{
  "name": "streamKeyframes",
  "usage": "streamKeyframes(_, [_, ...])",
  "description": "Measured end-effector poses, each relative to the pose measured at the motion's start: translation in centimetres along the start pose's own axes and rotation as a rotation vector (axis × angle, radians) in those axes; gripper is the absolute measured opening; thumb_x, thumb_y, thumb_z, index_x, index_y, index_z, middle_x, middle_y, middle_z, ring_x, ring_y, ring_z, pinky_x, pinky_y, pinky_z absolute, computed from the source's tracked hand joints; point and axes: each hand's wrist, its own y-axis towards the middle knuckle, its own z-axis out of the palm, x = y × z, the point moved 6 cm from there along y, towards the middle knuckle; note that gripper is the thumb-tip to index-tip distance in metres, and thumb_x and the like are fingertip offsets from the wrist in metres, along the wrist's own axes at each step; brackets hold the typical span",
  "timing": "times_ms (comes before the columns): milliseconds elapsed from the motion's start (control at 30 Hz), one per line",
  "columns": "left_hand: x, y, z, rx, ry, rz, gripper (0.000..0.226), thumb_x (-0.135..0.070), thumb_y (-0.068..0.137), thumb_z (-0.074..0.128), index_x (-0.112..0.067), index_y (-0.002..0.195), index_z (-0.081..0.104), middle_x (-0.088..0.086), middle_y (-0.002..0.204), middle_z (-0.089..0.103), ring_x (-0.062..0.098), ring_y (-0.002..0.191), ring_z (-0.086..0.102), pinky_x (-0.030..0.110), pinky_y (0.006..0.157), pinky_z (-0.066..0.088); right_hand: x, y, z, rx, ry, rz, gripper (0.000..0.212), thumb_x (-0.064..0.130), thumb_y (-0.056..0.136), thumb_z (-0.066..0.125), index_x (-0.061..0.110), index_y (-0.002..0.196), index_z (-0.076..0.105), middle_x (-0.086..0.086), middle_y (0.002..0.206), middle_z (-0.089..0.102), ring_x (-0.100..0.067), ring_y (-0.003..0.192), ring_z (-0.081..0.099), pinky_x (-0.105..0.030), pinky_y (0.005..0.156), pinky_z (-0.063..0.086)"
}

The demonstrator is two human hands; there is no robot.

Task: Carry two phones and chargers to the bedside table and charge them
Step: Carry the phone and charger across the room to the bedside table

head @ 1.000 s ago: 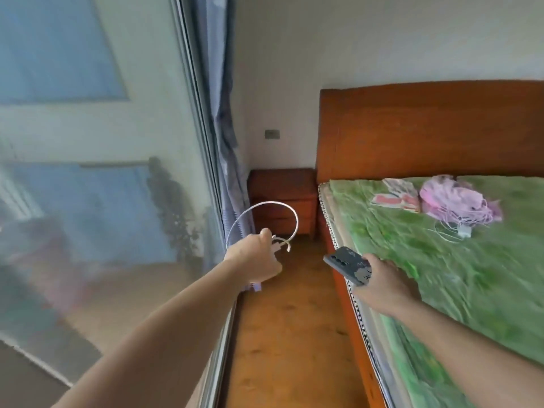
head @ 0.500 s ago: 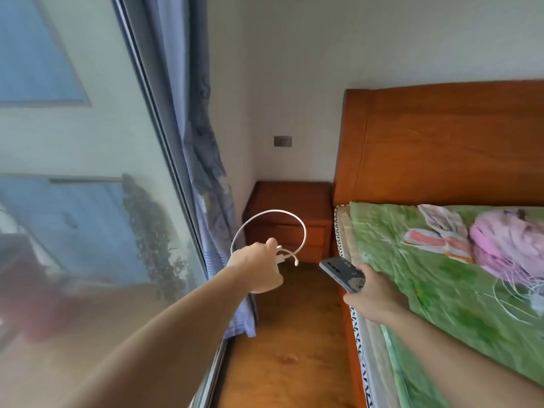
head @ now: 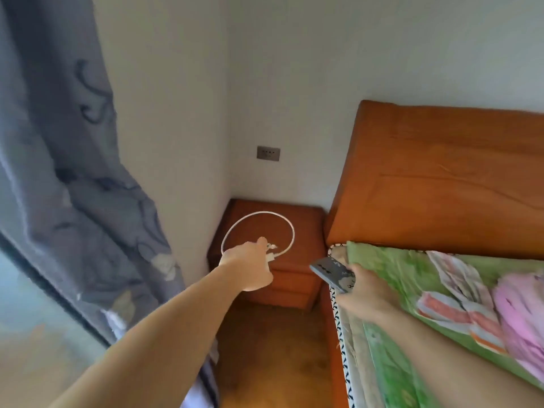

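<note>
White corner walls (head: pixel 294 69); grey curtain (head: pixel 73 172) left, orange-headboard bed (head: pixel 441 178) right, bedside table (head: pixel 306 231) between them. Left hand (head: pixel 247 266) pinches looped white charger cable (head: pixel 290 231) before the table. Right hand (head: pixel 365 293) grips dark phone (head: pixel 332 270), possibly two stacked, at the mattress edge. Wall socket (head: pixel 268 153) above.

L hand (head: pixel 246 267) grips cable (head: pixel 290 231), R hand (head: pixel 363 293) phone (head: pixel 332 270).
</note>
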Motion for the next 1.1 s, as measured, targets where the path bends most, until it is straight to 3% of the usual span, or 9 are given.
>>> streamKeyframes(167, [2.1,10.9,-2.0,-0.024,0.015,0.021,0.043,-0.029,0.069,0.052,-0.023,0.109,0.039,-0.011,0.072,0.042,0.015,0.064,0.047,0.030,0.053,0.036,3.8,10.1,-1.2,0.020,0.000,-0.030,0.074,0.038,0.065,0.062,0.036,0.136,0.038,-0.001,0.123,0.054,-0.026,0.103,0.059,-0.041,0.087,0.051])
streamKeyframes(300, [3.6,19.0,-1.9,-0.019,-0.004,0.016,0.035,-0.031,0.067,0.053,-0.028,0.095,0.032,-0.010,0.073,0.043,0.017,0.067,0.051,0.032,0.056,0.040,5.6,18.6,-0.8,0.073,-0.004,-0.035,0.070,0.040,0.065,0.061,0.033,0.132,0.040,0.000,0.112,0.059,-0.025,0.102,0.058,-0.042,0.088,0.050])
streamKeyframes(567, [7.4,32.4,0.7,0.042,-0.047,-0.123,0.044,-0.033,0.072,0.058,-0.023,0.110,0.038,-0.001,0.092,0.054,0.024,0.082,0.057,0.035,0.070,0.048,6.2,37.3,3.5,0.318,0.208,0.047,0.051,0.037,0.065,0.064,0.030,0.112,0.047,-0.002,0.093,0.064,-0.023,0.081,0.065,-0.046,0.078,0.056])
streamKeyframes(833, [12.5,40.3,7.8,0.126,-0.133,-0.169,0.053,-0.039,0.073,0.064,-0.027,0.117,0.037,-0.011,0.079,0.042,0.014,0.072,0.050,0.028,0.063,0.039,6.2,45.6,10.7,0.500,0.249,0.178,0.058,0.036,0.066,0.067,0.031,0.119,0.043,-0.003,0.100,0.061,-0.024,0.085,0.063,-0.044,0.076,0.056])
streamKeyframes(900, [13.5,42.2,9.4,0.154,-0.148,-0.151,0.054,-0.040,0.074,0.065,-0.027,0.118,0.038,-0.011,0.080,0.043,0.013,0.070,0.050,0.026,0.060,0.038,6.4,46.7,12.3,0.519,0.238,0.196,0.056,0.037,0.067,0.068,0.030,0.118,0.044,-0.004,0.102,0.060,-0.025,0.088,0.062,-0.045,0.077,0.054])
streamKeyframes(1000, [14.4,44.9,11.1,0.142,-0.186,-0.129,0.055,-0.036,0.073,0.067,-0.025,0.120,0.041,-0.013,0.079,0.044,0.012,0.071,0.051,0.028,0.062,0.040,6.4,48.6,14.9,0.567,0.355,0.282,0.048,0.030,0.075,0.068,0.026,0.117,0.046,-0.004,0.101,0.060,-0.023,0.085,0.061,-0.033,0.061,0.044])
streamKeyframes(1100, [15.3,46.6,12.5,0.066,-0.245,-0.122,0.057,-0.034,0.072,0.068,-0.024,0.122,0.042,-0.007,0.090,0.058,0.016,0.077,0.056,0.027,0.067,0.042,6.8,50.8,18.1,0.628,0.485,0.416,0.038,0.025,0.079,0.064,0.022,0.113,0.048,-0.004,0.099,0.057,-0.024,0.085,0.059,-0.034,0.060,0.043])
